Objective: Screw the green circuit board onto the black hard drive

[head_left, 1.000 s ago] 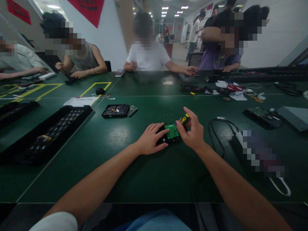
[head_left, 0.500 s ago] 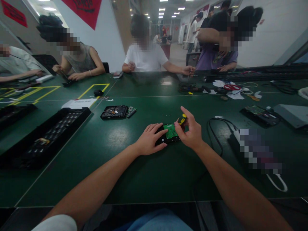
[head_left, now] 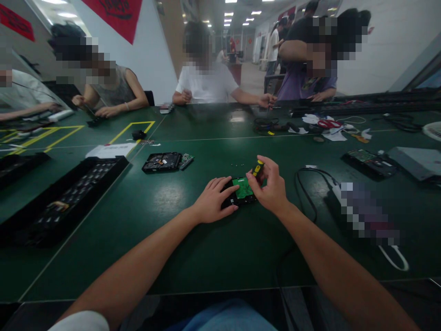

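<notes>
A black hard drive (head_left: 229,198) with a green circuit board (head_left: 244,189) facing up lies on the table in front of me. My left hand (head_left: 216,198) holds it down from the left, fingers over the top and thumb along the near edge. Above the drive's right end, my right hand (head_left: 268,185) is closed around a yellow-and-black screwdriver (head_left: 257,169). The screwdriver stands tilted, and its tip is hidden behind my fingers. Several tiny screws (head_left: 237,164) lie just beyond the drive.
An opened hard drive (head_left: 161,162) and a loose circuit board (head_left: 186,161) lie to the left, near a long black tray (head_left: 69,202). Another drive (head_left: 367,163), a grey metal box (head_left: 415,162) and a black cable (head_left: 312,195) are on the right. Several people sit across the table.
My right index finger has curled in from its raised position onto the screwdriver's end. My left hand stays on the hard drive. The view has shifted slightly.
</notes>
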### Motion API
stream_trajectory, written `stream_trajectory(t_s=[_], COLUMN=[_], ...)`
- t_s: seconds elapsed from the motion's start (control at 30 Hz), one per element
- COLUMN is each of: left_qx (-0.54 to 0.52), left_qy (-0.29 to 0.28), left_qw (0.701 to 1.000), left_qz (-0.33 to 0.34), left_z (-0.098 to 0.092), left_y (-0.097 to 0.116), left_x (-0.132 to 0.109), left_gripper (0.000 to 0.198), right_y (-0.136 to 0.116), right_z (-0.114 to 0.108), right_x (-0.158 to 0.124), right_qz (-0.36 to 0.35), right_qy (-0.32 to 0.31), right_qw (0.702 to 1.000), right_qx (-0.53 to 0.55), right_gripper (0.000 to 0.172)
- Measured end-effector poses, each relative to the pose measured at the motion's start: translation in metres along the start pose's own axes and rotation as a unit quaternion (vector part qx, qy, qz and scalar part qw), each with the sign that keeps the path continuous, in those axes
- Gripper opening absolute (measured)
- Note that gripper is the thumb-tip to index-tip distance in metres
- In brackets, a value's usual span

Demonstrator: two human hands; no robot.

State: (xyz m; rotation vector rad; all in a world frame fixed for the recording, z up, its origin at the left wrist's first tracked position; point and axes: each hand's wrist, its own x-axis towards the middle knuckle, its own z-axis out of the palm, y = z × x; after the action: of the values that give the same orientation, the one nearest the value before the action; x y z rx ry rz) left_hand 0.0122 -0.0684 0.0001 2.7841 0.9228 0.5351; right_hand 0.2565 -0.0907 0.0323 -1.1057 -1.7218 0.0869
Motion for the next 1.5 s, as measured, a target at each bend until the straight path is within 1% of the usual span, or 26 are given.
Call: stream_trajectory(t_s=[0.17, 0.27, 0.4, 0.53, 0.67, 0.73, 0.8, 0.93, 1.0, 1.13, 1.2, 1.37, 1.43, 1.5], left_qx=[0.003, -0.003, -0.013, -0.007, -0.005, -0.004, -0.004, -0.002, 0.003, 0.004, -0.001, -0.003, 0.002, 0.005], left_qy=[-0.005, -0.004, -0.001, -0.006, -0.003, -0.002, 0.001, 0.000, -0.004, -0.006, -0.003, -0.003, -0.004, -0.005], left_qw=[1.000, 1.000, 1.000, 1.000, 1.000, 1.000, 1.000, 1.000, 1.000, 1.000, 1.000, 1.000, 1.000, 1.000], left_qz=[-0.004, -0.003, -0.003, -0.005, -0.002, -0.001, -0.002, -0.002, -0.002, -0.003, -0.003, -0.004, -0.003, -0.002], left_z=[0.000, 0.000, 0.000, -0.001, 0.000, 0.000, 0.000, 0.000, 0.000, -0.001, -0.002, -0.003, -0.002, -0.002], left_y=[0.000, 0.000, -0.001, -0.001, -0.001, -0.001, 0.000, 0.000, -0.001, -0.001, 0.000, 0.001, 0.000, 0.000], left_x=[0.000, 0.000, 0.000, 0.000, 0.000, 0.000, 0.000, 0.000, 0.000, -0.001, -0.001, -0.001, -0.001, -0.001], left_gripper=[0.072, 0.072, 0.072, 0.073, 0.073, 0.073, 0.072, 0.071, 0.072, 0.073, 0.072, 0.072, 0.072, 0.072], right_y=[-0.001, -0.004, -0.005, -0.004, -0.006, -0.007, -0.007, -0.008, -0.008, -0.008, -0.009, -0.012, -0.012, -0.011], right_z=[-0.003, -0.005, -0.003, -0.004, -0.007, -0.007, -0.006, -0.004, -0.004, -0.006, -0.006, -0.002, -0.003, -0.004], right_x=[0.002, 0.004, 0.005, 0.005, 0.008, 0.009, 0.008, 0.005, 0.005, 0.008, 0.008, 0.003, 0.004, 0.005], right_qz=[-0.032, -0.059, -0.060, -0.063, -0.078, -0.082, -0.082, -0.061, -0.063, -0.085, -0.078, -0.044, -0.049, -0.065], right_qy=[0.008, -0.003, -0.019, -0.017, 0.002, 0.001, -0.013, -0.048, -0.040, 0.011, 0.005, -0.042, -0.039, -0.016], right_qw=[0.999, 0.997, 0.998, 0.998, 0.997, 0.996, 0.996, 0.997, 0.997, 0.996, 0.996, 0.998, 0.998, 0.998], right_qx=[-0.038, -0.042, -0.015, 0.006, -0.012, -0.021, -0.016, 0.018, 0.015, -0.034, -0.034, 0.033, 0.029, -0.001], right_gripper=[0.058, 0.057, 0.060, 0.058, 0.054, 0.051, 0.051, 0.058, 0.057, 0.049, 0.048, 0.057, 0.056, 0.053])
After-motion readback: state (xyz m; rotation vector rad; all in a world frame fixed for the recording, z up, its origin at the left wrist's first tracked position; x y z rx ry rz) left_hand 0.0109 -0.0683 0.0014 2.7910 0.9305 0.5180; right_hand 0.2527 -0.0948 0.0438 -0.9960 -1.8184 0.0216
